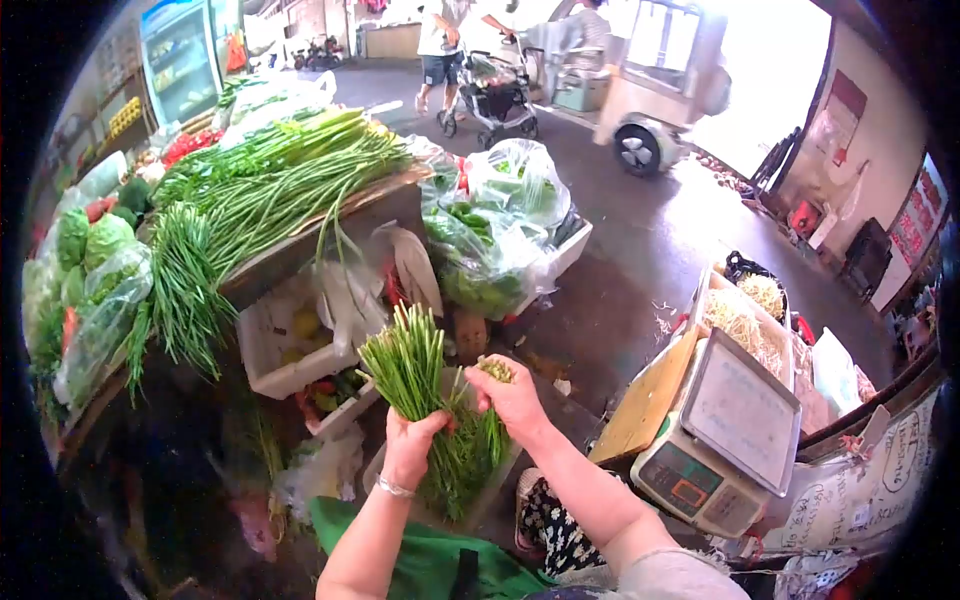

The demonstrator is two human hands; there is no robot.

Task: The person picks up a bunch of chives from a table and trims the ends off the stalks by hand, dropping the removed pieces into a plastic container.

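Note:
A bunch of thin green stalks (407, 362) stands with its cut ends up, and my left hand (412, 447) is closed round its lower part. To its right, my right hand (507, 396) is closed on a smaller bunch of green stalks (493, 438), whose pale ends show above the fingers and whose greens hang below. Leafy greens (455, 480) hang down between and below both hands. A bracelet (395, 487) circles my left wrist.
Long green vegetables (290, 190) cover the stall at the left. Bagged greens (480, 240) fill a white box beyond my hands. A weighing scale (715, 430) stands right, beside boxes of sprouts (740, 325). A person (440, 45) is near a stroller (495, 95); a cart (650, 90) is behind.

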